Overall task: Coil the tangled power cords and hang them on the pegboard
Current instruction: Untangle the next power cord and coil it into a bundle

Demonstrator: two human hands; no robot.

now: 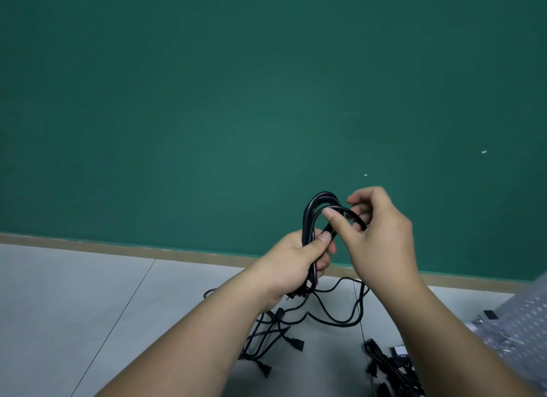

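My left hand (299, 263) grips a coil of black power cord (313, 210) held upright in front of a green wall. My right hand (381, 237) pinches a strand of the same cord at the coil's top right, thumb pressing on it. Below my hands, the loose end of the cord (340, 308) trails down to the floor. A tangle of other black cords with plugs (275, 337) lies on the grey floor. A grey pegboard (529, 319) lies at the right edge, only partly in view.
A second bundle of black cords (387, 367) lies on the floor at the lower right. A wooden baseboard (118, 245) runs along the foot of the green wall (236, 100). Small metal hooks (485, 325) lie on the pegboard.
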